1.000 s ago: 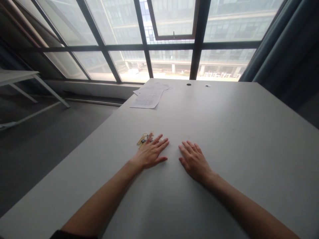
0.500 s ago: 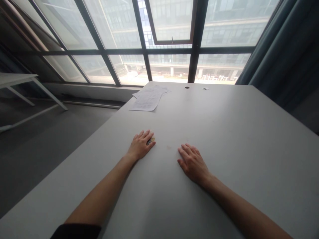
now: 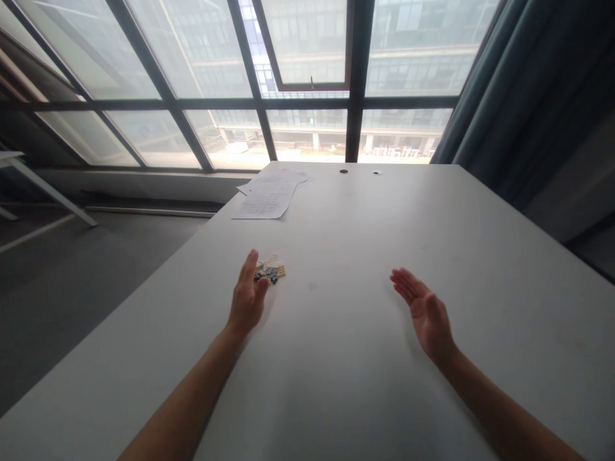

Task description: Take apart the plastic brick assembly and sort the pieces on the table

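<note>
A small heap of toy building bricks [image 3: 272, 271], cream, yellow and grey, lies on the white table [image 3: 336, 358] left of the middle. My left hand [image 3: 246, 296] is just left of the heap, turned on edge with its fingers straight and thumb apart. It hides part of the bricks; whether it touches them I cannot tell. Well to the right, my right hand [image 3: 425, 314] is tilted palm inward over the tabletop, fingers stretched out, holding nothing.
Printed paper sheets [image 3: 266, 198] lie at the far left of the table. Two round cable holes [image 3: 344, 171] sit near its far edge. Beyond are large windows [image 3: 307, 128], with a dark curtain [image 3: 480, 96] at the right. Another white table [image 3: 48, 186] stands at the left.
My left hand has moved left off the bricks, uncovering much of the heap. My right hand has shifted right. Both hands have turned from palm-down to edgewise. The view has swung slightly right.
</note>
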### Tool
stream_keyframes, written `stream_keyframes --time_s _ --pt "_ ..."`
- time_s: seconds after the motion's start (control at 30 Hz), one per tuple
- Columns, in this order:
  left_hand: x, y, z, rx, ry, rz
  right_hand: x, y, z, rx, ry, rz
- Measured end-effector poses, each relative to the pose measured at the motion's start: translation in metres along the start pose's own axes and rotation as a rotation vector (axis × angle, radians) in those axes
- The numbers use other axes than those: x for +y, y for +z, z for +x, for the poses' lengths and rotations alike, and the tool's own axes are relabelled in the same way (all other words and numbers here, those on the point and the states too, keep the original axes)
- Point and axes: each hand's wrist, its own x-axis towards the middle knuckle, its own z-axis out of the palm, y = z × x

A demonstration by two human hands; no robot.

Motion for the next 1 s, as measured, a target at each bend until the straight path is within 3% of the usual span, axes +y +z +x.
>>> stream_keyframes --time_s 0.1,0.17,0.27,0.33,0.43,0.57,1.0 --pt "0.043 -0.02 -0.01 -0.056 0.154 -0.122 -0.023 -0.03 -0.01 0.061 -0.013 -0.097" --pt "0.073 -0.03 -0.015 -0.183 0.376 -0.083 -0.038 -0.044 -0.023 0.0 -0.073 -0.268" --pt "0.103 -0.031 -0.028 -0.518 0.688 0.042 -0.05 -0.053 -0.046 -0.432 -0.193 -0.565" --pt "0.109 -0.021 -0.039 -0.757 0.75 0.063 -0.049 -0.051 -0.059 -0.716 -0.243 -0.673" --pt "0.103 0.0 -0.053 -0.936 0.74 0.022 -0.041 -0.042 -0.069 -0.913 -0.275 -0.686" --pt "0.093 0.013 -0.059 -0.998 0.703 -0.008 -0.034 -0.035 -0.071 -0.943 -0.269 -0.671" --pt "0.094 0.012 -0.058 -1.031 0.668 -0.002 -0.035 -0.036 -0.072 -0.946 -0.247 -0.691"
